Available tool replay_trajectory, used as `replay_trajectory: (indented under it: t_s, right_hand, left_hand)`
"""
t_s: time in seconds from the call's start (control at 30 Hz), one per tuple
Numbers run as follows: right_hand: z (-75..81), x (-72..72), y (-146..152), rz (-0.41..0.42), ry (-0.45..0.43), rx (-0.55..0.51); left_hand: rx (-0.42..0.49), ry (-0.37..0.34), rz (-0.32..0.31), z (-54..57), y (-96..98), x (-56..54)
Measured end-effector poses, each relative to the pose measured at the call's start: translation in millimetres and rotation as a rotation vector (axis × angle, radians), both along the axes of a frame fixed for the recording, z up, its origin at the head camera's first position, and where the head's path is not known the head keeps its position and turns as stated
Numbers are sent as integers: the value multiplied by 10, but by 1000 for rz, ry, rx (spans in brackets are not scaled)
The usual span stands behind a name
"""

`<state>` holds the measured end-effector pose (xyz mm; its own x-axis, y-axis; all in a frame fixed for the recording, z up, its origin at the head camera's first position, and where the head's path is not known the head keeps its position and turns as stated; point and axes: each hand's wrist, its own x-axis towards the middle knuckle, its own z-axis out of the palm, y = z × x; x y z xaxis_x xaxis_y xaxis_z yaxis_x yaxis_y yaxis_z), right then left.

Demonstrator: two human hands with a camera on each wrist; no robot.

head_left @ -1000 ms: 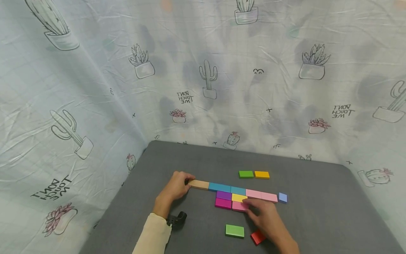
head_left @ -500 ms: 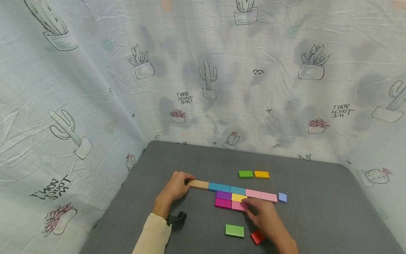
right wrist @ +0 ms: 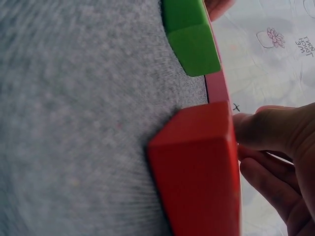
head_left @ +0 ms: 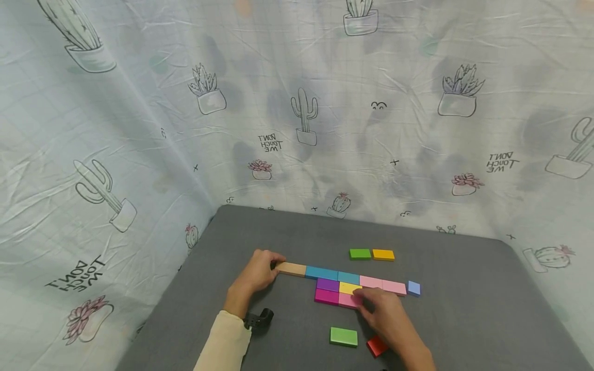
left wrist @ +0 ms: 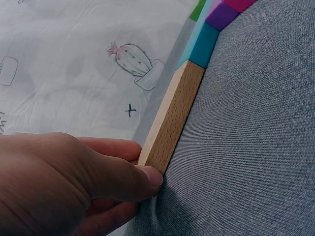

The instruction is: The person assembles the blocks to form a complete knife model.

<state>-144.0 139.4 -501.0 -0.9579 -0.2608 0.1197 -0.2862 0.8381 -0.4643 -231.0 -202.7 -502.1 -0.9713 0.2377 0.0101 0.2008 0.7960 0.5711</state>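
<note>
Nearby, red block [head_left: 376,347] partly hidden by right hand [head_left: 384,310], light-green block [head_left: 344,336]

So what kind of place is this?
Maybe a screened-off play corner: there's a flat grey surface, colourful blocks laid out on it, and pale cactus-print cloth behind and beside it.
</note>
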Motion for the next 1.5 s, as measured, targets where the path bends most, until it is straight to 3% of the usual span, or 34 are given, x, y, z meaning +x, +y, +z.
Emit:
replay_trajectory:
  t_s: [0.2,0.47,0.73,0.83,0.97,1.13,1.3,1.5]
  right_hand:
    - [-18,6,7,0,28,-14]
    - [-27,120,134,-93,20,-163]
    - [22,345,254,-209,-202,-370]
    - [9,429,281,-214,-262,-397]
    - [-4,504,297,-148,-270,-376]
    - [-40,524,305,-6,-266,-354]
    - [-116,513,288,141,-363,-387]
    - [-145,507,216,194,-402,-379]
  left_hand:
    - [9,1,4,-1,-6,-9]
    - [9,-11,2,-45,-13,-12]
    - [5,-14,15,-34,-4,10]
    - [9,-10,14,-35,-4,23]
    - [10,3,6,-44,-9,28]
    - [8,13,7,-52,-15,22]
    - [6,11,8,-56,-16,20]
    - [9,2,7,-44,-10,23]
